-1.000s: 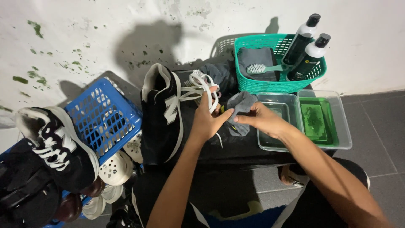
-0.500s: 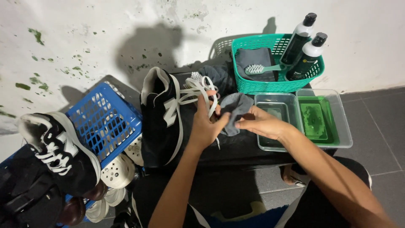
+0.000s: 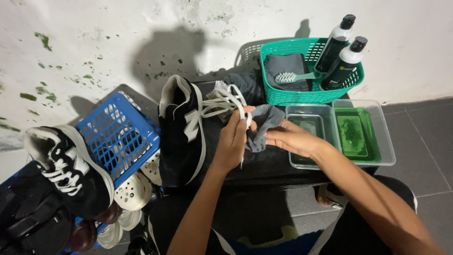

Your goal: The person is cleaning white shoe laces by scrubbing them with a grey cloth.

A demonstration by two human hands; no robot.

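Left hand (image 3: 233, 139) hides part of grey cloth (image 3: 264, 127); dark shoes (image 3: 33, 212) at lower left cut by frame edge.

- Left hand (image 3: 234, 139) grips the white laces (image 3: 225, 101) of the black sneaker (image 3: 181, 134).
- Right hand (image 3: 292, 138) pinches a grey cloth (image 3: 264, 125) just beside it.
- 2 clear tubs (image 3: 363, 158) sit right; a green basket (image 3: 302, 97) holds 2 bottles (image 3: 342, 56).

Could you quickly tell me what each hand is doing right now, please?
Left hand: closed on a white shoelace, touching the grey cloth.
Right hand: fingers on the grey cloth; grip cannot be told.
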